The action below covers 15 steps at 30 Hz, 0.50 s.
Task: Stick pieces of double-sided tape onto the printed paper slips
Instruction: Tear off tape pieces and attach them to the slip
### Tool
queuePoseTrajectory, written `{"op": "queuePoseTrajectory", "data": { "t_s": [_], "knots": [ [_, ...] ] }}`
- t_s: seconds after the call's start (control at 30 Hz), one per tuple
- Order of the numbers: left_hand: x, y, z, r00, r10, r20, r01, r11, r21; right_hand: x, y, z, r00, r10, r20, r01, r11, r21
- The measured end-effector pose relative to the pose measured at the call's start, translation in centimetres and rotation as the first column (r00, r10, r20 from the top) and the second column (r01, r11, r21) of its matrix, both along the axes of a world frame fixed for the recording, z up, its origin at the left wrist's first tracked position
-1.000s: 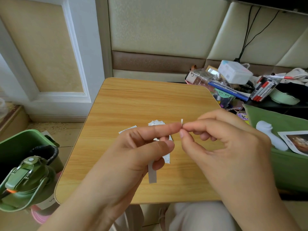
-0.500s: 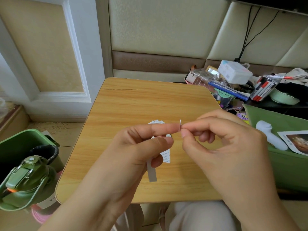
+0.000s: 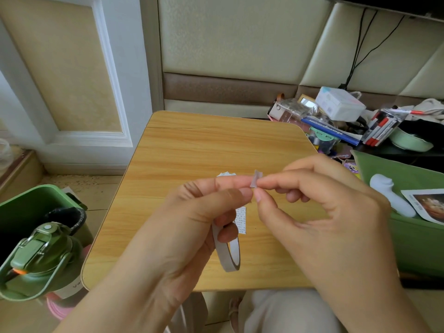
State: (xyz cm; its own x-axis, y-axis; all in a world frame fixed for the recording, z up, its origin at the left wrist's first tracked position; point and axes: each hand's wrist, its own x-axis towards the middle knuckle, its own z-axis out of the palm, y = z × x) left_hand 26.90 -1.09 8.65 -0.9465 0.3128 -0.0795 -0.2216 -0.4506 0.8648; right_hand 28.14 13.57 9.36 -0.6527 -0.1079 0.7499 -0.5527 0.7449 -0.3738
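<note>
The right hand [image 3: 319,212] pinches a small piece of double-sided tape [image 3: 256,179] between thumb and forefinger, and the left hand [image 3: 192,212] pinches the same piece from the other side, forefinger tip and thumb meeting it. The left hand's lower fingers also curl through the tape roll [image 3: 228,248], which hangs below the piece. The piece stands upright above the fingertips; it looks feather-light, limp and tacky, likely to fold on itself or cling to skin, so it is best held by its very edge. Beyond the tape roll, on the bench [image 3: 192,150], a printed paper slip [image 3: 241,219] lies just beside the roll, with more slips [image 3: 225,174] farther off. They look thin, easily shifted or creased, and need holding flat.
</note>
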Motion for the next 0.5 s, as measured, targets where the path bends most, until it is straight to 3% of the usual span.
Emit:
{"op": "queuePoseTrajectory", "data": {
  "t_s": [0.13,0.33,0.5],
  "knots": [
    [0.29,0.11,0.06,0.997,0.069,-0.038,-0.071,0.996,-0.052,0.07,-0.17,-0.05,0.998,-0.060,-0.036,0.061,0.998,0.020],
    [0.68,0.22,0.11,0.962,0.153,-0.225,-0.199,0.960,-0.198,0.20,-0.46,0.10,0.998,-0.065,-0.009,0.065,0.998,-0.023],
    [1.00,0.55,0.36,0.923,0.214,-0.320,-0.286,0.938,-0.197,0.34,-0.82,0.05,0.995,-0.098,-0.016,0.097,0.994,-0.048]
  ]
}}
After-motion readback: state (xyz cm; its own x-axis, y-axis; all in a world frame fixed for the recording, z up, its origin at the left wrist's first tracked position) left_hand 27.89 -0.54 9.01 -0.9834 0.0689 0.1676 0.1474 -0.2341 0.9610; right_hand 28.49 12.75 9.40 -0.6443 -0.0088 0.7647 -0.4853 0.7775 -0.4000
